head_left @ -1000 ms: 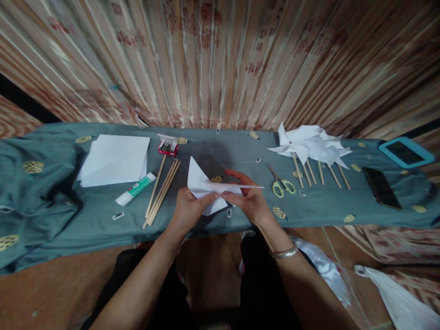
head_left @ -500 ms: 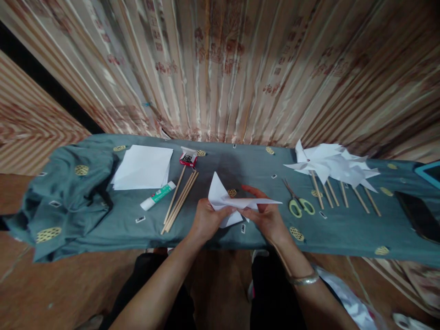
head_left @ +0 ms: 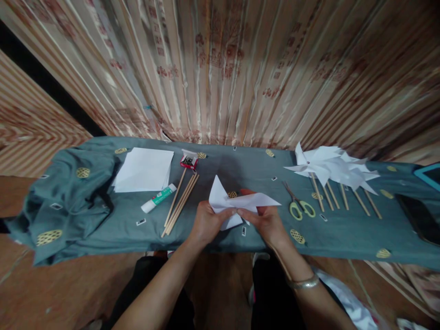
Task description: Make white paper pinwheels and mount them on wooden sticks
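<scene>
Between my two hands is a white paper pinwheel point(head_left: 220, 196) with pointed blades, held just above the cloth near the table's front edge. My left hand point(head_left: 208, 221) grips its left side, the thumb pressed near the centre. My right hand point(head_left: 266, 221) is closed on the right side, its thumb tip meeting the left thumb at the middle. The fingers beneath the paper are mostly hidden. Left of my hands lie several wooden sticks point(head_left: 181, 205). Scissors point(head_left: 298, 201) with green handles lie to the right, blades pointing away from me.
A stack of white paper point(head_left: 144, 169), a glue stick point(head_left: 158, 198) and an open red box of small pins point(head_left: 189, 159) are on the left. Several finished pinwheels point(head_left: 333, 165) on sticks lie at the right. Beyond them are a black phone point(head_left: 417, 217) and a blue-edged device point(head_left: 428, 176).
My right fingers have drawn in slightly and the pinwheel's right blade has tilted, showing more of its face. Both hands keep their hold on the paper.
</scene>
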A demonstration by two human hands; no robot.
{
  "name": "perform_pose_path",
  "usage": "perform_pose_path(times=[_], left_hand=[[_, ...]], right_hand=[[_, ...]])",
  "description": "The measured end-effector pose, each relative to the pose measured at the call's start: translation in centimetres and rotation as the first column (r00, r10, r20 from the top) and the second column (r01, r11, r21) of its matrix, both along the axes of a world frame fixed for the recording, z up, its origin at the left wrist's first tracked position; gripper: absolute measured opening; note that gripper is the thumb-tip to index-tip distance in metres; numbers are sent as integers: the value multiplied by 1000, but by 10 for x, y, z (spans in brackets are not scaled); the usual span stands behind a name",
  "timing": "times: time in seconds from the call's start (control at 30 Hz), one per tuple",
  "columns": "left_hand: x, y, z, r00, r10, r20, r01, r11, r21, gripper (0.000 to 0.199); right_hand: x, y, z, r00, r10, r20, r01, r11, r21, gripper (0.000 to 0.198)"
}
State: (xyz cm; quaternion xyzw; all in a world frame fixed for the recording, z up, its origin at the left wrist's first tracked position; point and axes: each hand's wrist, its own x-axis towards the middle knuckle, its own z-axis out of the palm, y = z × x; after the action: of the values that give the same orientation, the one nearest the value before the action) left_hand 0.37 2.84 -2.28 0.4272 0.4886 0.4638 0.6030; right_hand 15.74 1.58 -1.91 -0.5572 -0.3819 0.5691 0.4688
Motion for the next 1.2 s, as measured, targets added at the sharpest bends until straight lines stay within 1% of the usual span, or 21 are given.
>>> perform_pose_path(times=[0.13, 0.27, 0.4, 0.5, 0.77, 0.87, 1.0, 1.2], left_hand=[[-1, -1, -2, 1000, 0, -16, 0, 1000, -10, 30], [-2, -1, -3, 1000, -4, -23, 4, 1000, -6, 27], [-2, -1, 0, 999, 4, -42, -5, 1000, -26, 26], [-1, 0, 1, 998, 19, -55, -21, 999, -37, 27], [1, 1, 0, 998, 30, -49, -31, 999, -20, 24], [2, 1, 2, 997, 37, -63, -38, 999, -23, 24], [3, 0, 3, 994, 63, -94, -68, 996, -52, 20], [3, 0, -1, 998, 47, -47, -49, 998, -37, 23]], right_hand=[[-2, 0, 3, 1000, -19, -14, 19, 1000, -11, 67], [-2, 0, 3, 999, -19, -27, 18, 1000, -24, 61], [-1, 0, 0, 1000, -20, 13, 20, 1000, 18, 59], [0, 1, -2, 999, 10, 46, -12, 998, 54, 55], [4, 2, -9, 992, 29, 126, -47, 988, 145, 41], [5, 2, -11, 988, 51, 142, -74, 985, 157, 40], [5, 2, -11, 983, 19, 184, -49, 985, 163, 39], [5, 2, -10, 983, 3, 185, -34, 986, 164, 39]])
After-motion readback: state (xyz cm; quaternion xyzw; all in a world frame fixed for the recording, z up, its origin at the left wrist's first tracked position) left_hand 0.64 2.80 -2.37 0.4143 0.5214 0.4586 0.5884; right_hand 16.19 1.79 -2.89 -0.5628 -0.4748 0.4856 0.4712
